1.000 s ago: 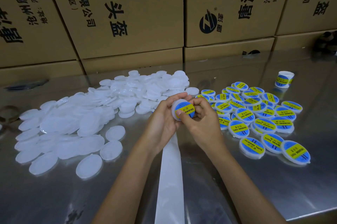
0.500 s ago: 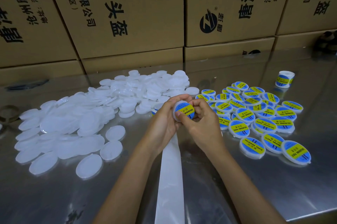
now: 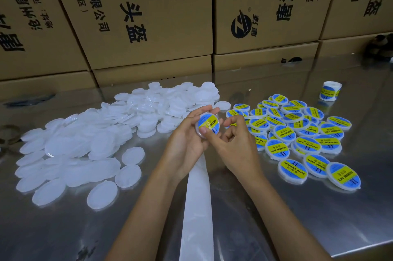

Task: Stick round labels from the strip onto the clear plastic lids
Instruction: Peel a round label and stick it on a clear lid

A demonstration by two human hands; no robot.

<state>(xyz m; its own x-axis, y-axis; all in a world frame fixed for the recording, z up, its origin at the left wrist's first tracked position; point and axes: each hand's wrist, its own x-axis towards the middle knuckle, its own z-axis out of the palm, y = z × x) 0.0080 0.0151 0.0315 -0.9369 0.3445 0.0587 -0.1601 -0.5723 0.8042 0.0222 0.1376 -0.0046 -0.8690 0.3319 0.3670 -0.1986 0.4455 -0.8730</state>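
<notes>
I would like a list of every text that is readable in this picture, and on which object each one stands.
"SOLDERING PASTE": on the labelled lids at the right and, partly covered, on the lid gripped in the left hand.
"—P头盔": rotated print on the middle cardboard box.
"有限公司" and "(西区)": same box.
Roll of labels: too small to read.
Small print on the lids: blurred.

Bare lids (image 3: pixel 85 152) left — labelled lids (image 3: pixel 297 133) right (boxes (image 3: pixel 148 16) behind).

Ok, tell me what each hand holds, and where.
Left hand grips the labelled lid by its rim; right hand thumb presses its lower edge.
</notes>
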